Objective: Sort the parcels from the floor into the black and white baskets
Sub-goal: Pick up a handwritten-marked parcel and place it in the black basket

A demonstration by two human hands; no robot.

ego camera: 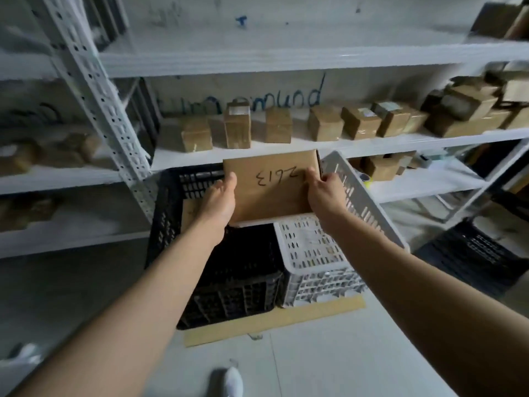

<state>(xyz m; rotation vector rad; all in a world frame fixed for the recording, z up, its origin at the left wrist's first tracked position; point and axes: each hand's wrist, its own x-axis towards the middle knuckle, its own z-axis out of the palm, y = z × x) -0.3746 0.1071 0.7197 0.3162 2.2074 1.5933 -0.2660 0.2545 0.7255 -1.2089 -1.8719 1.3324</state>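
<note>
a flat brown parcel (269,193) is held up in the air, above the place where a black basket (169,213) and a white basket (312,247) stand side by side, touching, on the floor. the parcel is clamped at its two side edges: the left hand (220,199) is closed on the left edge and the right hand (326,193) on the right edge, with the thumbs laid on the front face. the fingers behind cannot be seen. the broad face is turned towards the camera, and a handwritten number is shown on it upside down; the parcel is probably held this way so that the marking can be checked before a basket is chosen. it has not yet been lowered into either one. the baskets are set on a cardboard sheet (272,319), close against white metal shelving (286,151), likely so that they are within easy reach. a row of small taped boxes (237,124) is kept on the shelf just behind. the toe of a pale shoe (232,382) is seen at the bottom edge.
</note>
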